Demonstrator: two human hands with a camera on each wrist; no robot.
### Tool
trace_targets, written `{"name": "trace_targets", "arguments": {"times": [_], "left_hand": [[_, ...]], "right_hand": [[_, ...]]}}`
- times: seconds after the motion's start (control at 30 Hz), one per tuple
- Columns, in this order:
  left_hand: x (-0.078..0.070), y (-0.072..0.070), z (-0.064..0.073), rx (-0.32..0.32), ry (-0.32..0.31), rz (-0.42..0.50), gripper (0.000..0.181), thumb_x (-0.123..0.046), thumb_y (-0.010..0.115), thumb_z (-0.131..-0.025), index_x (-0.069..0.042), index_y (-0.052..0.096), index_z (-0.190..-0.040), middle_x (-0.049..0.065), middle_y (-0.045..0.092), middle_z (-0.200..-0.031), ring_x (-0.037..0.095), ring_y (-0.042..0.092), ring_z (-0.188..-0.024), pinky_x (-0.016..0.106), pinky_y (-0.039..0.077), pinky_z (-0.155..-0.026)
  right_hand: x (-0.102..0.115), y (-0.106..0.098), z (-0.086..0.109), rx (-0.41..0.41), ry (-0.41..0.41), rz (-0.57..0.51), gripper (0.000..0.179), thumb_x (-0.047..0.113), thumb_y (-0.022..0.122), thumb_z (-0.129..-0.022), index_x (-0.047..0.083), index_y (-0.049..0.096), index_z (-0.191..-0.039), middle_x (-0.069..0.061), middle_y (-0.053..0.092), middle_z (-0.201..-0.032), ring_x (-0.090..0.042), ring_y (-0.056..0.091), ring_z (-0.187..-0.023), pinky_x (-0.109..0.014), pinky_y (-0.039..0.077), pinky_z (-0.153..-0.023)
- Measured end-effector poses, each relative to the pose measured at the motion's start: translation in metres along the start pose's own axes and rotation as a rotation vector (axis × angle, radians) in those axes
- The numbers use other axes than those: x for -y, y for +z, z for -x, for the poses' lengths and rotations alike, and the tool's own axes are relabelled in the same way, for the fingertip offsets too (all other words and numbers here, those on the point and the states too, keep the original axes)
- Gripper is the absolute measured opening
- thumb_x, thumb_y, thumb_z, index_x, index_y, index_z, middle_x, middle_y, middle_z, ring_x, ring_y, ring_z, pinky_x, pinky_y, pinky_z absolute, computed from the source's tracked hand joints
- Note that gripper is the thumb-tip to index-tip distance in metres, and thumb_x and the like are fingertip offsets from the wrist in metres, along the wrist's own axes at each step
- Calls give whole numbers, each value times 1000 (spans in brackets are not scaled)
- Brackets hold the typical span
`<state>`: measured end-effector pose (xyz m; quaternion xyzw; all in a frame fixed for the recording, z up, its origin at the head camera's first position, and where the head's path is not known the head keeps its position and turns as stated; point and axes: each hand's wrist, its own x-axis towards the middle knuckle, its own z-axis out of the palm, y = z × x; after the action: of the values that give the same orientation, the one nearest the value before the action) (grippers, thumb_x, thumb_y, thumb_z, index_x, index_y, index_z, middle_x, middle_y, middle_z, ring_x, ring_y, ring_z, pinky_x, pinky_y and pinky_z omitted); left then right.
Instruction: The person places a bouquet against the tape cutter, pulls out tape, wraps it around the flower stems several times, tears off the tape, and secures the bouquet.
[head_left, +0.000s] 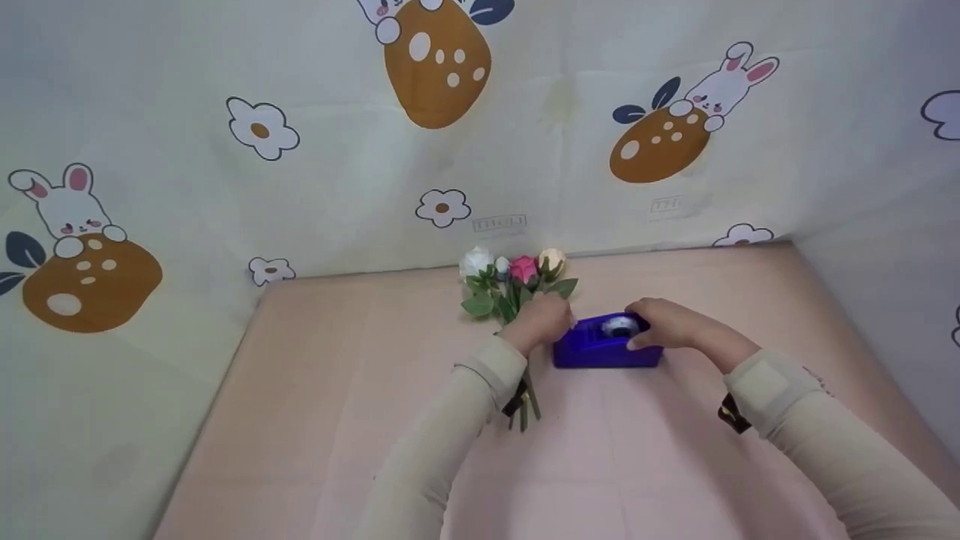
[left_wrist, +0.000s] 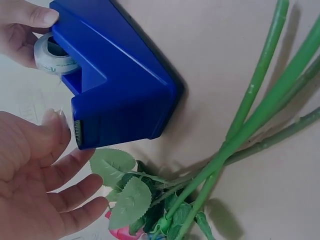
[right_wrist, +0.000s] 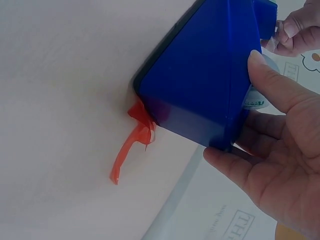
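Note:
A blue tape dispenser [head_left: 600, 354] stands on the table, a roll of clear tape [left_wrist: 54, 61] seated in it. My right hand [head_left: 667, 324] grips the dispenser's rear end, thumb on one side and fingers on the other in the right wrist view. At the toothed cutter end, my left hand [head_left: 537, 322] pinches the loose end of the clear tape [right_wrist: 272, 44] between thumb and index finger; its other fingers are spread. Artificial flowers [head_left: 523, 268] in white, pink and peach lie beside the dispenser, their green stems [left_wrist: 250, 130] crossing below my left wrist.
A red ribbon [right_wrist: 135, 145] lies against the dispenser's base in the right wrist view. The table [head_left: 337, 390] has a pale pinkish cover and meets a patterned backdrop [head_left: 337, 195] along its back edge.

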<state>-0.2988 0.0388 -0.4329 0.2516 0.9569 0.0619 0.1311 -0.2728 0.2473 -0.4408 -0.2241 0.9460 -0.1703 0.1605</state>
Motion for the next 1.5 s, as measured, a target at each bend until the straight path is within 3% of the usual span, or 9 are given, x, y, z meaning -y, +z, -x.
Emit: {"name": "trace_targets", "arguments": {"times": [0.2, 0.37, 0.5, 0.6, 0.73, 0.9, 1.07, 1.33, 1.5], "left_hand": [[6, -13, 5, 26, 12, 91, 30, -20, 48, -94, -5, 57, -70, 6, 61, -78, 19, 55, -73, 30, 46, -71], [17, -9, 10, 86, -2, 250, 30, -17, 48, -95, -9, 48, -66, -1, 45, -65, 11, 42, -58, 24, 38, -58], [24, -6, 15, 104, -2, 353, 34, -15, 49, -94, -12, 41, -61, -3, 40, -59, 9, 37, -53, 22, 33, -52], [32, -6, 19, 105, -23, 400, 31, -13, 50, -94, -9, 46, -62, -3, 41, -59, 9, 38, -54, 22, 34, -52], [52, -8, 26, 119, -43, 435, 27, -13, 51, -93, -10, 49, -66, -3, 42, -61, 10, 39, -57, 23, 34, -53], [74, -2, 31, 152, -20, 473, 23, -17, 50, -94, -8, 54, -73, -3, 45, -66, 11, 40, -61, 24, 34, -55], [82, 5, 32, 144, 5, 500, 21, -17, 51, -94, 2, 61, -91, -2, 47, -71, 11, 42, -65, 23, 36, -58], [88, 7, 33, 105, 54, 550, 18, -15, 51, -94, 0, 60, -91, -3, 47, -73, 10, 41, -66, 22, 35, -58], [99, 7, 40, 55, 14, 581, 16, -10, 51, -93, 2, 60, -92, -1, 49, -76, 11, 43, -69, 22, 36, -61]], "right_hand": [[-3, -4, 3, 6, 18, -11, 57, 20, 67, -83, -17, 44, -120, -31, 52, -116, -43, 48, -110, -51, 36, -93], [-4, -2, 2, 7, 15, -13, 57, 19, 67, -83, -17, 44, -120, -31, 52, -116, -43, 48, -110, -52, 36, -94], [-2, 2, -1, 9, 9, -16, 57, 20, 66, -83, -17, 44, -121, -31, 52, -116, -43, 48, -110, -52, 36, -94], [0, 4, -3, 11, 10, -16, 57, 20, 66, -83, -17, 44, -121, -31, 52, -117, -43, 48, -110, -52, 36, -94], [2, 2, -4, 14, 12, -13, 58, 20, 66, -84, -17, 44, -122, -31, 51, -117, -43, 47, -111, -52, 35, -95], [-1, 1, -1, 10, 20, -13, 58, 20, 66, -84, -17, 43, -122, -32, 51, -117, -43, 48, -110, -52, 36, -95], [1, 4, 1, -6, 22, -10, 58, 18, 66, -84, -19, 42, -122, -33, 50, -118, -45, 47, -111, -52, 35, -95], [12, 8, 2, -14, 98, 4, 58, 15, 63, -86, -20, 37, -125, -36, 43, -126, -47, 39, -119, -53, 30, -100], [14, 6, 1, -20, 93, 6, 56, 15, 62, -86, -19, 38, -125, -35, 45, -125, -46, 41, -118, -52, 31, -99]]}}
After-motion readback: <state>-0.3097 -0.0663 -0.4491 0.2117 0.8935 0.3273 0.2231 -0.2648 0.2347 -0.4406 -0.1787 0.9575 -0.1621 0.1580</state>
